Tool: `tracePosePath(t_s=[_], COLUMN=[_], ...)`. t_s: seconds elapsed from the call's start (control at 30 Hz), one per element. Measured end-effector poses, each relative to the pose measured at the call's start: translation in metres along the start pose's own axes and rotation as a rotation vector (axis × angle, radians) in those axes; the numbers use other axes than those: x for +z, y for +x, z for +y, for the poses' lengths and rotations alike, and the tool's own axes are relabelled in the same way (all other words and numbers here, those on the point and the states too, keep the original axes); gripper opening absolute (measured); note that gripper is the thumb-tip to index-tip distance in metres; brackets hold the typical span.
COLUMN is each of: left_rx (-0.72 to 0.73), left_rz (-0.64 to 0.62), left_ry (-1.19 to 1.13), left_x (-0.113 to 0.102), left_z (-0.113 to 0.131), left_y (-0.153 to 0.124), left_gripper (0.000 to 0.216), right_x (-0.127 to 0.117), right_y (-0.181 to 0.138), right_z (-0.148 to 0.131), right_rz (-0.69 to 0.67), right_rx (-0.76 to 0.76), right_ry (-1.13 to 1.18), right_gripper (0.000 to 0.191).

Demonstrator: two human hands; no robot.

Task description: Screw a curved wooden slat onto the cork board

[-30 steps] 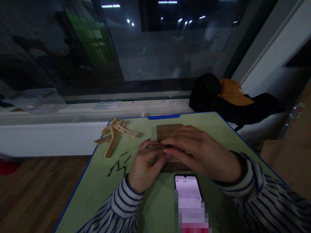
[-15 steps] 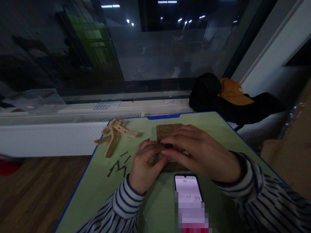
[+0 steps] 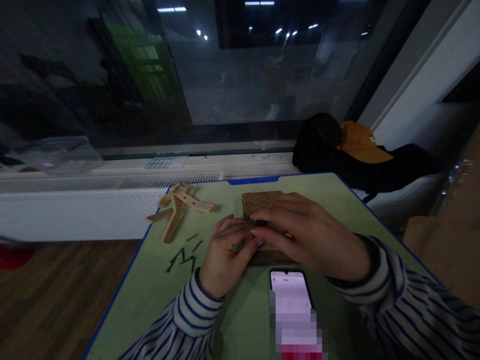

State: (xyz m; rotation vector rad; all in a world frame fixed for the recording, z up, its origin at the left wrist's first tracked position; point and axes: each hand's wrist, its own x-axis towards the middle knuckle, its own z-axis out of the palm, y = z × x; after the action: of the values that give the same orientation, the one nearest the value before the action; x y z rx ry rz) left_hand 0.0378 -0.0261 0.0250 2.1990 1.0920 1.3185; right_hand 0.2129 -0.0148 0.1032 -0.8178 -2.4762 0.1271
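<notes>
A brown box-like block (image 3: 258,200) with a rough, glossy surface lies on the green table (image 3: 240,320), mostly covered by both hands. Above it, my right hand (image 3: 300,227) pinches a small dark piece (image 3: 261,223) between thumb and fingertips; its kind cannot be made out. From the left, my left hand (image 3: 230,252) reaches in with fingers curled and its thumb tip against the right thumb. Whatever the left fingers hold is hidden behind the hands. Left of that hand lie several dark screws or nails (image 3: 183,255).
Curved wooden pieces (image 3: 174,212) with holes are stacked at the table's far left. A lit phone (image 3: 290,290) lies nearest me, below the block. Beyond the table are a radiator (image 3: 75,215), a window, dark clothing (image 3: 318,140) and an orange cap (image 3: 362,142).
Both hands stay at the block in nearly the same pose. The dark piece between the right fingertips has shifted very slightly. The phone's screen display differs.
</notes>
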Motion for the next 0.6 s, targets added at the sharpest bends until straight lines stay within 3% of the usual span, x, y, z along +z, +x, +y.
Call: tracePosePath(t_s=[0.33,0.6], left_rx=[-0.026,-0.027], left_rz=[0.069,0.047], left_ry=[0.045,0.027], left_x=[0.0037,0.0011], left_z=[-0.0017,-0.0012], left_y=[-0.0018,-0.0021], left_gripper=[0.012,0.009], right_x=[-0.0013,-0.0023], right_y=[-0.0008,-0.0002], right_z=[-0.0026,-0.0034], right_rz=[-0.024,-0.008], right_rx=[0.028,-0.036], right_ry=[-0.005,0.147], right_gripper=[0.023,0.022])
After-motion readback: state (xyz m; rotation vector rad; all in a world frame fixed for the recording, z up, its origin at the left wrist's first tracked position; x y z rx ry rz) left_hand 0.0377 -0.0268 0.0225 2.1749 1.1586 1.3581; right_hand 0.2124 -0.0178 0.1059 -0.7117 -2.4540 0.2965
